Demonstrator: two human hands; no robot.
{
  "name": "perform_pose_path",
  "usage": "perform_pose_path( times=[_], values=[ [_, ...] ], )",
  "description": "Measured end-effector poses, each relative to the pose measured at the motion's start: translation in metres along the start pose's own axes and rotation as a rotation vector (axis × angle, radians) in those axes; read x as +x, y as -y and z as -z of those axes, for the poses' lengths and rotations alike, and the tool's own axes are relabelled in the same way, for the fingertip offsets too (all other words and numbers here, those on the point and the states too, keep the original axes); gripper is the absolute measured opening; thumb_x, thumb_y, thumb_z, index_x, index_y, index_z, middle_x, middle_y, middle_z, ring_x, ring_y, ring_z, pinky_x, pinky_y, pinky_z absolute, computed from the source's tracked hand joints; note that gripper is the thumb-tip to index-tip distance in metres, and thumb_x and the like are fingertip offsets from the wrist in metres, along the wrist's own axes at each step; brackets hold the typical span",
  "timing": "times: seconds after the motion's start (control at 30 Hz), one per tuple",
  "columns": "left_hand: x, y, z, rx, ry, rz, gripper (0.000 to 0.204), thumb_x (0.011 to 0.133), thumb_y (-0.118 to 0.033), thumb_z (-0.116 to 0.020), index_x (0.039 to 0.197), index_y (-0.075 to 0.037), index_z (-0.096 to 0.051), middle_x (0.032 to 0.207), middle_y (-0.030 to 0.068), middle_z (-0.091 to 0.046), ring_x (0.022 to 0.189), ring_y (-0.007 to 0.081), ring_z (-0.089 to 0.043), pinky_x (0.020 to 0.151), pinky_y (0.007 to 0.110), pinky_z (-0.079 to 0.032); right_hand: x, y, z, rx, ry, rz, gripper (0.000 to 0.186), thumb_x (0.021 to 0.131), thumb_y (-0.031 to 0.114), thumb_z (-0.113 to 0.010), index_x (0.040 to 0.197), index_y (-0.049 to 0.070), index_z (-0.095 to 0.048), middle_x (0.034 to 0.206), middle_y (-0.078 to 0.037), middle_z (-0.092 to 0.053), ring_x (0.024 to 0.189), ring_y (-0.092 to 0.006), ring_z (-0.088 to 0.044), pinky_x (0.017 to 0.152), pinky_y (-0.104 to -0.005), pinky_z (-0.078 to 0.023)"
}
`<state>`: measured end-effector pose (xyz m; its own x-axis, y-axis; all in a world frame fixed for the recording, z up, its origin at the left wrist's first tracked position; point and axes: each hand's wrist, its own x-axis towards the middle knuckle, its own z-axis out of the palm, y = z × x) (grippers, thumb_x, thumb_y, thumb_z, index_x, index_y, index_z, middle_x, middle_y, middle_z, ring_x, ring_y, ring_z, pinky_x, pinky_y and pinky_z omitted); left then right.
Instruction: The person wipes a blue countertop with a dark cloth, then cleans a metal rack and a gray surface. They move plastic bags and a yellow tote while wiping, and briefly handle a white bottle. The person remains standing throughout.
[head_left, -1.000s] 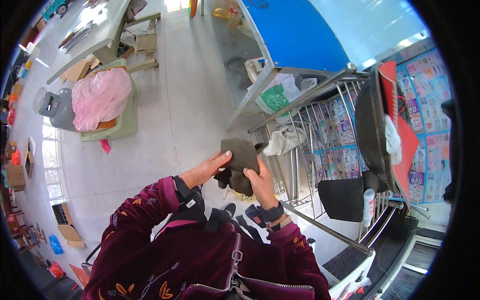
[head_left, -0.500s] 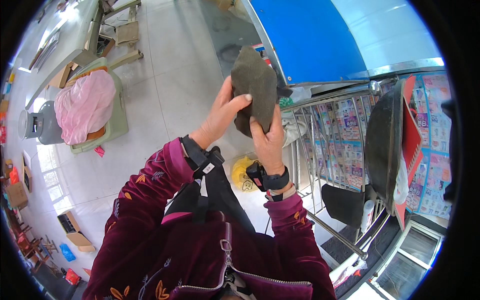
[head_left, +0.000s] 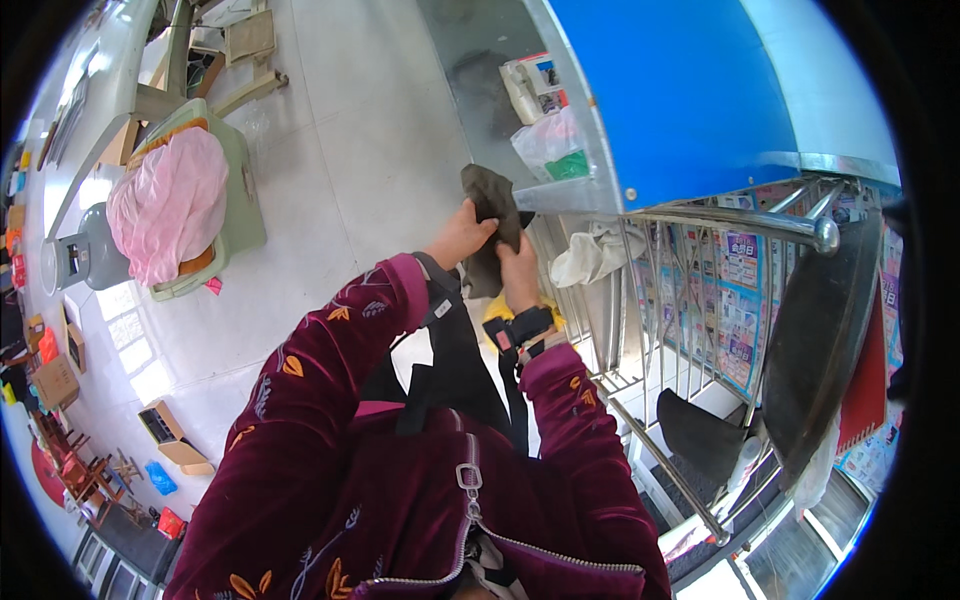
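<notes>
A dark grey-brown piece of cloth (head_left: 492, 197), folded and hanging down, is held out in front of my body. My left hand (head_left: 462, 235) grips it from the left, with thumb on top. On the right side, my right hand (head_left: 519, 276) pinches its edge, thumb pressed on the near face. The fingers behind the cloth are partly hidden. Beneath the hands, part of a yellow bag (head_left: 552, 312) shows on the floor.
A metal rack (head_left: 640, 340) stands at the right beside a blue-topped cabinet (head_left: 680, 90). White cloth (head_left: 590, 255) hangs at the rack's left end. On the left are a green bin (head_left: 240, 190) with pink cloth (head_left: 175, 205) on it and a grey gas cylinder (head_left: 95, 250).
Both hands have come lower and nearer to my body with the cloth. It was spread out broad before and now looks bunched and narrower. The view has shifted too.
</notes>
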<state>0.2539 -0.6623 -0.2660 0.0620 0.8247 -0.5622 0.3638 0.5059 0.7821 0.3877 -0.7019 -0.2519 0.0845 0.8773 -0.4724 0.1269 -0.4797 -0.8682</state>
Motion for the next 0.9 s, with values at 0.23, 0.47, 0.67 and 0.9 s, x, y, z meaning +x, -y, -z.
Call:
perform_pose_path(
  times=[0.23, 0.47, 0.67, 0.9],
  values=[
    [-0.055, 0.051, 0.113, -0.393, 0.192, 0.055, 0.050, 0.096, -0.039, -0.054, 0.133, -0.006, -0.048, 0.117, 0.0074, -0.059, 0.104, 0.0181, -0.058, 0.081, 0.031, -0.050, -0.026, 0.059, -0.007, 1.033, -0.078, -0.300, 0.023, 0.087, 0.008, -0.060, 0.109, 0.001, -0.062, 0.106, -0.008, -0.066, 0.099, -0.0209, -0.063, 0.091, -0.0355, -0.051],
    [-0.110, 0.126, 0.237, -0.303, 0.162, 0.242, 0.041, 0.096, -0.039, -0.053, 0.123, -0.009, -0.054, 0.102, 0.0059, -0.062, 0.091, 0.0146, -0.060, 0.077, 0.030, -0.050, -0.145, 0.159, -0.001, 0.755, -0.352, 0.222, 0.037, 0.092, 0.008, -0.052, 0.128, -0.002, -0.051, 0.126, -0.014, -0.057, 0.115, -0.0238, -0.056, 0.100, -0.0387, -0.046],
    [-0.132, 0.170, 0.264, -0.258, 0.129, 0.355, 0.038, 0.098, -0.037, -0.049, 0.118, -0.006, -0.055, 0.095, 0.0059, -0.063, 0.083, 0.0124, -0.061, 0.073, 0.027, -0.051, -0.121, 0.151, 0.001, 0.397, -0.740, 0.468, 0.042, 0.091, 0.008, -0.052, 0.132, 0.000, -0.046, 0.135, -0.015, -0.049, 0.117, -0.0258, -0.053, 0.102, -0.0397, -0.043],
    [-0.144, 0.187, 0.262, -0.241, 0.068, 0.364, 0.033, 0.098, -0.032, -0.050, 0.115, -0.005, -0.055, 0.089, 0.0059, -0.064, 0.078, 0.0126, -0.062, 0.070, 0.027, -0.051, 0.026, 0.007, -0.017, 0.087, -0.609, 0.298, 0.052, 0.091, 0.014, -0.055, 0.138, -0.001, -0.038, 0.136, -0.016, -0.048, 0.120, -0.0269, -0.050, 0.103, -0.0357, -0.037]
  ],
)
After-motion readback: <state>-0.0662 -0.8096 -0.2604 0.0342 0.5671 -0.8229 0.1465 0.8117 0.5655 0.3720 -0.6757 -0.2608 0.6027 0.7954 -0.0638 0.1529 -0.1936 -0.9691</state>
